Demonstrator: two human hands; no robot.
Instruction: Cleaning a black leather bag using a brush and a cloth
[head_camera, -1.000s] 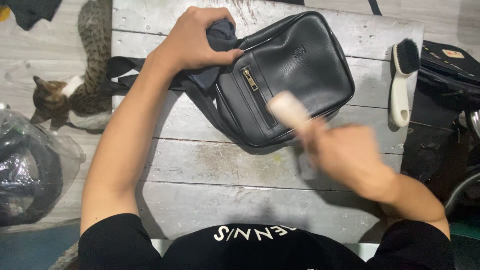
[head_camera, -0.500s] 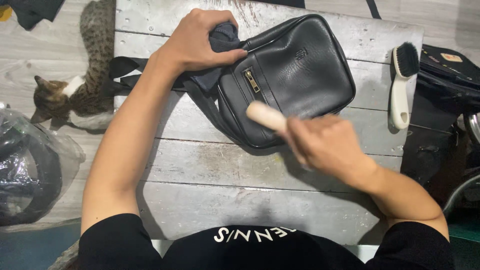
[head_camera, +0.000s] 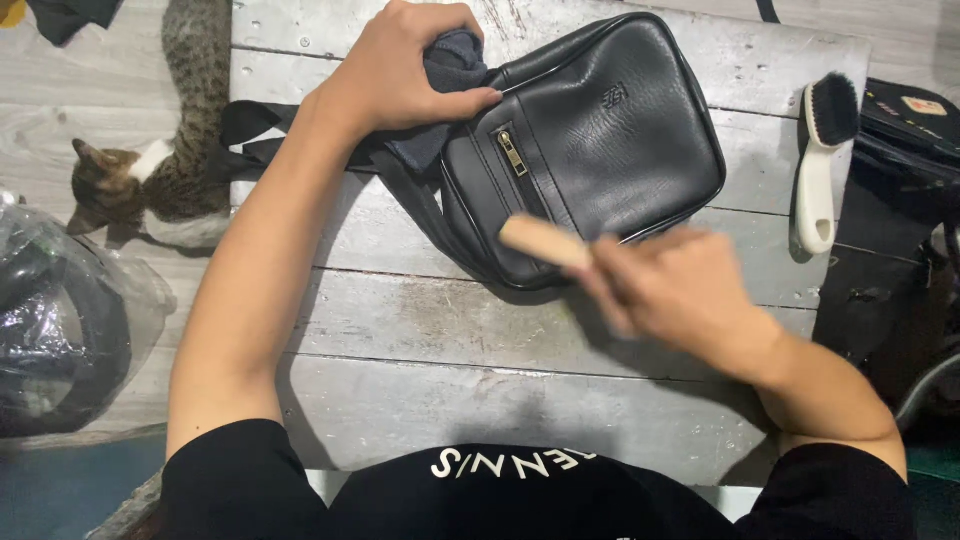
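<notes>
1. Where the grey plank table (head_camera: 420, 330) carries it, the black bag (head_camera: 600, 140) lies flat near the far edge, zip pocket facing up.
2. Left hand (head_camera: 405, 70): grip closed on a dark cloth (head_camera: 450, 60), pressed against the bag's left end.
3. Right hand (head_camera: 680, 290): blurred, grip closed around a pale wooden brush (head_camera: 545, 242) that touches the bag's near edge.
4. A white-handled brush (head_camera: 822, 160) lies on the table right of the bag.
5. A tabby cat (head_camera: 150, 170) lies on the floor, left; a plastic-wrapped bundle (head_camera: 60, 320) sits nearer.

Black short-sleeved T-shirt with white lettering on the chest, bare forearms, no gloves
</notes>
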